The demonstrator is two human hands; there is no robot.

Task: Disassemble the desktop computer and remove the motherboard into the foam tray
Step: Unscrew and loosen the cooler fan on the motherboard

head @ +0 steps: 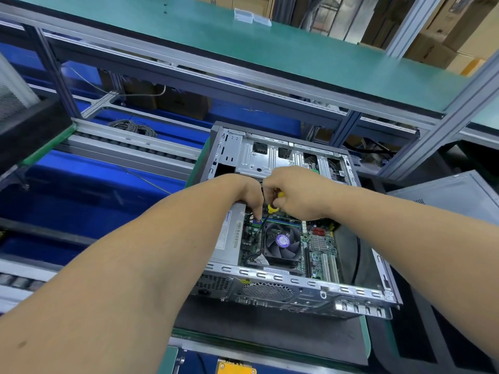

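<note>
An open desktop case (310, 286) lies on the bench with its side panel off. Inside sits the green motherboard (322, 248), carrying a black CPU fan (282, 242); a silver power supply (229, 233) fills the left side. My right hand (294, 193) grips a yellow-and-black screwdriver (271, 209), whose shaft slants down to the board at the fan's upper left corner. My left hand (249, 197) reaches in beside it, fingers pointing down and touching the board next to the shaft. The screwdriver's tip is hidden among the parts.
A grey side panel (456, 190) leans at the right. A dark mat (270, 330) lies under the case. Blue bins (81, 184) and a roller conveyor (129, 147) run along the left. A green shelf (270, 49) spans overhead on aluminium posts. A black block (29, 130) sits far left.
</note>
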